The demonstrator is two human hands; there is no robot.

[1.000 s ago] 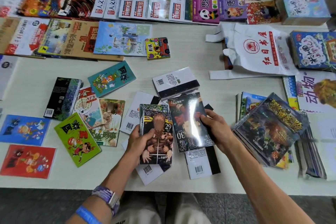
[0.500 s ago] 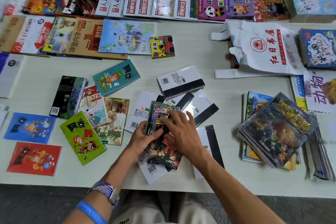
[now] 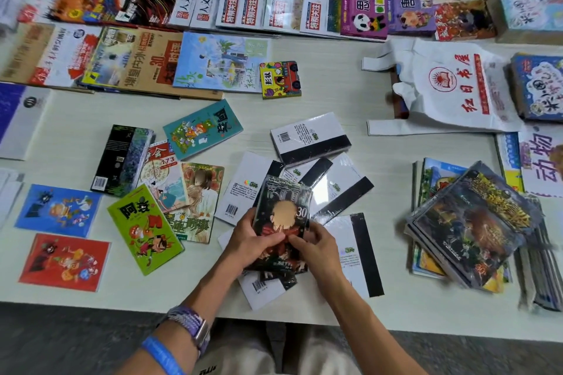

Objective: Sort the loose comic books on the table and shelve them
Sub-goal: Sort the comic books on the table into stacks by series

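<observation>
A small stack of dark shrink-wrapped comics [image 3: 281, 216], volume 30 on top, is held low over the table's near middle. My left hand [image 3: 249, 240] grips its left edge and my right hand [image 3: 316, 248] grips its lower right corner. Under and around the stack lie several face-down white-and-black comics [image 3: 310, 138]. Left of them are loose comics: a green one [image 3: 143, 230], a teal one [image 3: 202, 129], a blue one [image 3: 58, 210], a red one [image 3: 64, 262] and a dark one [image 3: 122, 160].
A slanted pile of wrapped books [image 3: 469, 225] sits at the right. A white plastic bag [image 3: 447, 88] lies beyond it. Rows of magazines and books [image 3: 243, 6] fill the far side of the table [image 3: 365, 70]. The table's near edge is just below my wrists.
One second ago each hand held its own comic, volumes 29 and 30. The two were brought together, and now both hands hold one stack with volume 30 on top.
</observation>
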